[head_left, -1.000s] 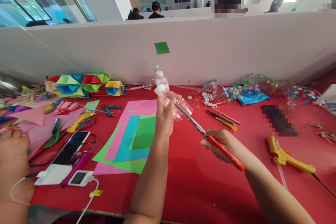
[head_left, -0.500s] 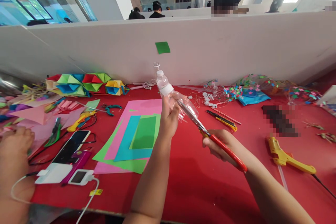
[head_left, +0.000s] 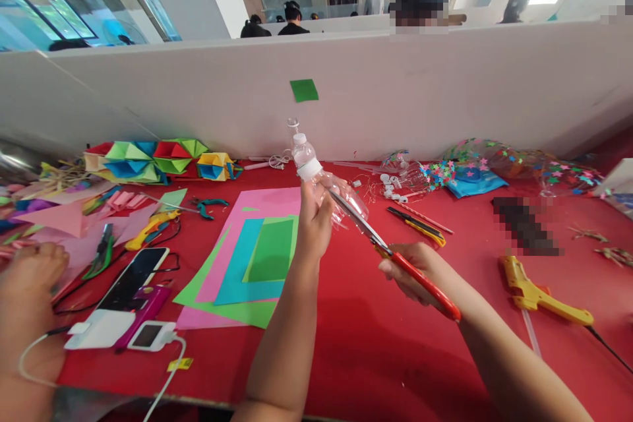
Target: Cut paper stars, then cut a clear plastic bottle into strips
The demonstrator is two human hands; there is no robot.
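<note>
My left hand is wrapped round a clear plastic bottle with a white cap and a white band below its neck. The bottle leans, its cap pointing up and away from me. In my right hand is a pair of red-handled scissors. Their long metal blades lie against the bottle beside my left fingers. Whether the blades are cutting into the plastic I cannot tell.
Layered coloured paper lies left of centre. A box cutter and a yellow glue gun rest on the right. Phones and a power bank are at left, near another person's hand. A low partition closes the back.
The whole view has shifted very slightly. My hands, the bottle and the scissors hold almost the same pose.
</note>
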